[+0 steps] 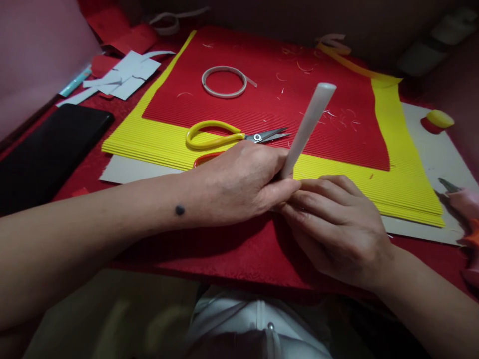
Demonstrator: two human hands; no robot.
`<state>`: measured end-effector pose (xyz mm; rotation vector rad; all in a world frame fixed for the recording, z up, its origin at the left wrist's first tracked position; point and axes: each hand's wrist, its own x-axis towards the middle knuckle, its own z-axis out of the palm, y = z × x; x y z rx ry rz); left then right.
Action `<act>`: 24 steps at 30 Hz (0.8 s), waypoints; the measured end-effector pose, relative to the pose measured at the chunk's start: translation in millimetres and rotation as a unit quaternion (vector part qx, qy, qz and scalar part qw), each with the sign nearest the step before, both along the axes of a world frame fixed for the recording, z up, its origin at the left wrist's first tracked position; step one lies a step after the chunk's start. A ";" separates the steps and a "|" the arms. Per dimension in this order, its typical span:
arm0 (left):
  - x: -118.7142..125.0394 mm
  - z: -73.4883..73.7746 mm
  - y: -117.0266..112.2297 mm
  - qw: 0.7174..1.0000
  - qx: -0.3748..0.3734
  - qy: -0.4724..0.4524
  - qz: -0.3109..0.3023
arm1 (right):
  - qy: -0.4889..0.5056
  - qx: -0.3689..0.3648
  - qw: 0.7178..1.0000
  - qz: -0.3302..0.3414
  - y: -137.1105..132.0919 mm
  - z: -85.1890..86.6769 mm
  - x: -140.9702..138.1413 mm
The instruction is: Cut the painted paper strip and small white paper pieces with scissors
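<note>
My left hand is closed around a smooth white rod, which leans up and to the right, its flat end at the top. The fingers of my right hand are bunched together against my left thumb, below the rod. What they pinch, if anything, is hidden. Just behind my left hand lies a pair of scissors with yellow and red handles, its blades slightly apart. Beneath the scissors are a red ribbed sheet and a larger yellow ribbed sheet.
A ring of narrow white strip and thin paper scraps lie on the red sheet. Left are a black phone, white paper pieces and a light-blue pen. A small yellow-and-red roll and a pink-handled tool lie right.
</note>
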<state>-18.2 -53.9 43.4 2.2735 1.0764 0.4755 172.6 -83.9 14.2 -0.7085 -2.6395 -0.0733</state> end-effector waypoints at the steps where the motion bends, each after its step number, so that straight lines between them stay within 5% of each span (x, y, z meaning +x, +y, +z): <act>1: 0.1 -0.5 0.0 1.000 -0.001 0.000 -0.002 | 0.001 0.000 1.000 0.000 0.0 0.0 0.1; 24: -1.7 -1.8 1.2 0.999 0.047 0.012 -0.017 | 0.012 0.003 1.000 0.003 0.6 -1.7 -0.7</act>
